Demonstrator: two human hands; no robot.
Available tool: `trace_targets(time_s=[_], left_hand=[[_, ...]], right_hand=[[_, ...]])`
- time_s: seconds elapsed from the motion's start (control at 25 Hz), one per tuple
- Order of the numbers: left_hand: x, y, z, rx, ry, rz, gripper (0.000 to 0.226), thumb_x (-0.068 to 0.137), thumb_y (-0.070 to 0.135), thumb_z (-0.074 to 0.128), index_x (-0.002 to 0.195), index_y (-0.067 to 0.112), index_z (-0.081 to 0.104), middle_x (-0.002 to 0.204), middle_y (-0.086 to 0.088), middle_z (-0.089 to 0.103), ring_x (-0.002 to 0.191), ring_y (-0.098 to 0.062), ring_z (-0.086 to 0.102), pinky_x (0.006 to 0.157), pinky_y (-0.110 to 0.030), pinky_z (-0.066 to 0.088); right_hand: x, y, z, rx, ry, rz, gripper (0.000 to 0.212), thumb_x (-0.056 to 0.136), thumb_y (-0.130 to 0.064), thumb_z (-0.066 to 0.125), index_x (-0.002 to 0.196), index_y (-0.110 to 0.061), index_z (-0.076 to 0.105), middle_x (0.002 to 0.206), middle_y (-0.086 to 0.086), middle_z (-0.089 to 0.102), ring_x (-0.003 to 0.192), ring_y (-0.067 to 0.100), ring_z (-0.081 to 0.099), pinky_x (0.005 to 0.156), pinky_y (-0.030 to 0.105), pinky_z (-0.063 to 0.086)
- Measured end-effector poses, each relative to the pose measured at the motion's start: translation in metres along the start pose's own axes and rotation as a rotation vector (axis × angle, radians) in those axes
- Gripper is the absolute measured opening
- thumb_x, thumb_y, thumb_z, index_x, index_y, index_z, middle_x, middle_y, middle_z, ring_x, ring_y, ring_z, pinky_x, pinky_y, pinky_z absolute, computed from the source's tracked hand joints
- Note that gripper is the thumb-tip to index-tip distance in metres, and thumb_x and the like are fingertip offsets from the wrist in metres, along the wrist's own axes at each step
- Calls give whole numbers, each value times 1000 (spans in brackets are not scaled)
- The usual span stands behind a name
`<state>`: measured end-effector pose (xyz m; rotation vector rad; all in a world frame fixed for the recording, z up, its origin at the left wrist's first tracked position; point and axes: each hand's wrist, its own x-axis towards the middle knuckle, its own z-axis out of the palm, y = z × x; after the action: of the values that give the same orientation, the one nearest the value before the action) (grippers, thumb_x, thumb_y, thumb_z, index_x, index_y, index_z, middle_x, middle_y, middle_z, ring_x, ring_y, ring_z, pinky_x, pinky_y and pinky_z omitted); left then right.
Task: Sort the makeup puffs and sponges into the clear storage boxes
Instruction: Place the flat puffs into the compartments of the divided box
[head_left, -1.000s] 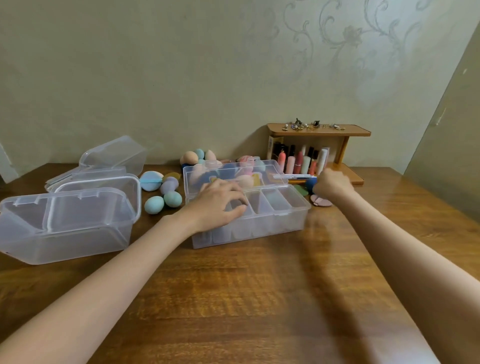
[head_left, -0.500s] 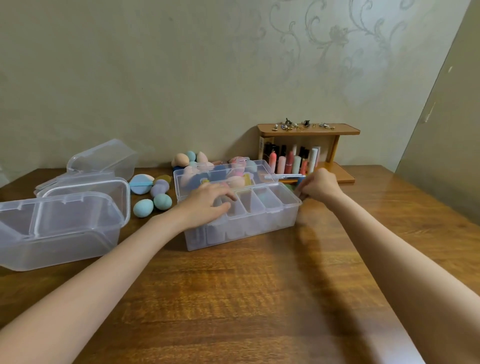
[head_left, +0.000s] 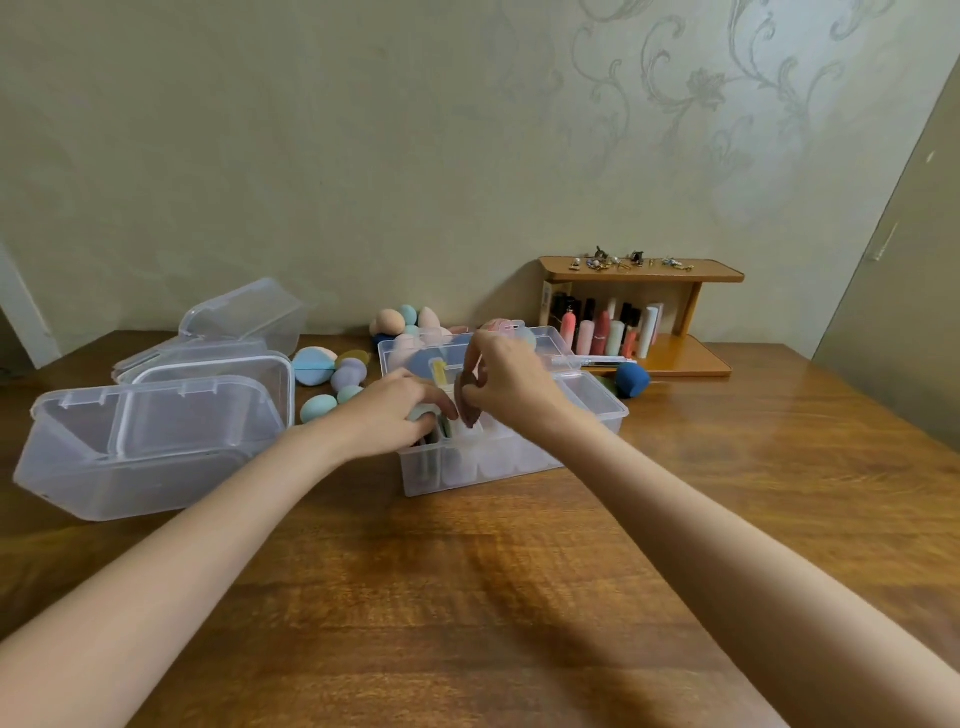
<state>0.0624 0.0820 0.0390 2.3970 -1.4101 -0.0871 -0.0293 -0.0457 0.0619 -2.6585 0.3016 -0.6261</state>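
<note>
Puffs are the job here, and one flat brownish-pink puff stands on edge, pinched between the thumb and fingertips of the right hand, just over the divided clear box. Its lower tip points down into one of the narrow slots near the middle of the box; whether it already touches the slot floor is hidden by the fingers. The left hand lies curled over the slots on the left of the same box, its fingers closed around a pale green sponge and apparently holding back what is already filed there.

To do this step well, I judge the puff should stay upright and slide straight down between the dividers, with the left hand keeping its neighbours from springing back, and the pinch released only once the puff sits low enough not to tip.

Further out, loose egg-shaped sponges lie on the table between this box and the larger clear box on the left, more sponges sit behind the lid, and a dark blue sponge rests to the right.
</note>
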Motion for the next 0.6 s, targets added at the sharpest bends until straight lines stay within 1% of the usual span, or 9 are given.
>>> trace_targets(time_s=[0.08, 0.16, 0.24, 0.32, 0.36, 0.44, 0.52, 0.56, 0.6], left_hand=[[0, 4, -3, 22, -10, -4, 29, 92, 10, 48, 113, 22, 65, 117, -4, 59, 106, -18, 51, 86, -27, 42], [-1, 6, -5, 34, -9, 0, 28, 91, 10, 49, 114, 18, 64, 115, -6, 60, 108, -19, 52, 89, -30, 43], [0, 5, -5, 48, -15, 1, 27, 91, 10, 50, 113, 16, 63, 114, -7, 61, 109, -19, 50, 91, -33, 42], [-1, 3, -5, 61, -21, 8, 26, 91, 10, 50, 112, 14, 64, 111, -7, 62, 107, -18, 50, 90, -32, 42], [-1, 3, -5, 56, -3, 21, 25, 91, 10, 49, 111, 13, 65, 110, -6, 63, 106, -17, 51, 87, -30, 42], [3, 6, -7, -8, 102, 49, 24, 91, 9, 49, 106, 13, 68, 106, -1, 64, 99, -12, 52, 79, -22, 41], [11, 10, -11, -87, 188, 55, 24, 93, 10, 48, 106, 16, 68, 102, 7, 61, 95, -6, 50, 69, -10, 37], [15, 12, -11, -107, 177, 59, 24, 93, 11, 48, 106, 18, 68, 102, 10, 59, 96, -4, 50, 68, -6, 35], [19, 13, -9, -116, 144, 75, 24, 93, 12, 49, 107, 19, 67, 104, 9, 59, 97, -4, 51, 70, -6, 35]], right_hand=[[-4, -2, 11, -87, -7, -29, 18, 83, -8, 61, 99, 1, 58, 103, 16, 65, 97, 31, 59, 80, 40, 47], [-8, -3, 23, -138, 7, -55, 18, 88, -10, 55, 101, 2, 59, 107, 18, 63, 100, 31, 55, 78, 38, 45], [-10, 2, 30, -190, 8, -84, 20, 92, -13, 51, 99, 2, 63, 106, 17, 64, 100, 30, 53, 76, 36, 44], [-8, 8, 31, -191, -38, -111, 26, 94, -17, 50, 98, 1, 68, 99, 15, 68, 93, 27, 55, 75, 35, 45], [-7, 10, 30, -181, -67, -125, 26, 93, -16, 50, 98, -1, 70, 97, 15, 69, 91, 28, 59, 78, 37, 49], [-2, 13, 19, -156, -90, -132, 24, 91, -10, 50, 102, -5, 70, 100, 14, 70, 94, 29, 62, 84, 42, 51], [9, 20, -3, -64, -58, -36, 26, 90, -4, 49, 106, -7, 69, 105, 13, 70, 99, 26, 64, 88, 42, 52], [14, 28, -17, -16, -30, 29, 25, 90, -3, 50, 106, -7, 68, 106, 12, 70, 99, 24, 64, 90, 39, 52], [19, 40, -30, 19, 2, 91, 23, 89, -3, 52, 105, -6, 68, 106, 12, 70, 100, 23, 64, 91, 38, 52]])
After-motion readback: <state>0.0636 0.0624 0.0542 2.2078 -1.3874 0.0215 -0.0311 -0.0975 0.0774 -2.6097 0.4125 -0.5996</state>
